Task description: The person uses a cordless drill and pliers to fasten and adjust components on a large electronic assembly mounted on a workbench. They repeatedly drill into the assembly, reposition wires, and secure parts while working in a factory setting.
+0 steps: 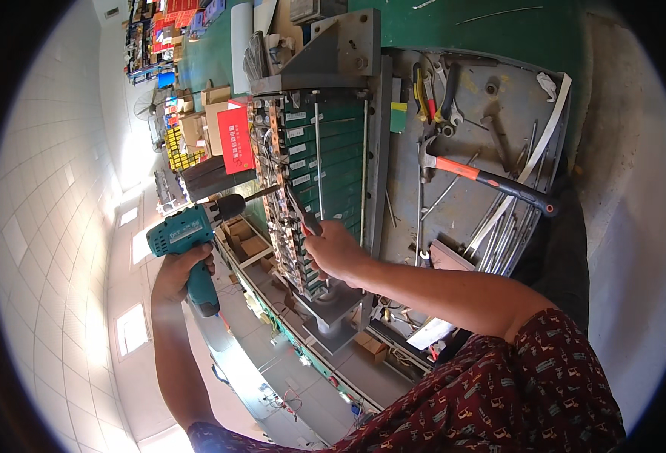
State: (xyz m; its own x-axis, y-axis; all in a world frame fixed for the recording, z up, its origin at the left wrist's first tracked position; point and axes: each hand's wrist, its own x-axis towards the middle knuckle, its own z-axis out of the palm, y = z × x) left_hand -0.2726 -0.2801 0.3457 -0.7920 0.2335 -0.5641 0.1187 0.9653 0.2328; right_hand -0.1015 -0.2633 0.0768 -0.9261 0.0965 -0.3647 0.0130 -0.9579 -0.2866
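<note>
My left hand (178,275) is closed round the grip of a teal cordless drill (180,231). The drill's black chuck and long bit (261,194) point right, with the tip by the copper-coloured metal terminals (278,219) on the left edge of a green stacked block (340,143). Wrapped round a hand tool with a dark red handle (312,224) is my right hand (336,253), over the same edge. The tool's slim metal end reaches up near the bit tip; its exact kind is partly hidden by my fingers. White labels run along the block.
A grey metal frame (340,49) bounds the block. To the right, a grey tray (453,211) holds a hammer (491,183), pliers (426,90), wrenches and several metal rods (502,238). A red card (235,140) and cardboard boxes (216,109) stand left. A fan (144,106) is farther off.
</note>
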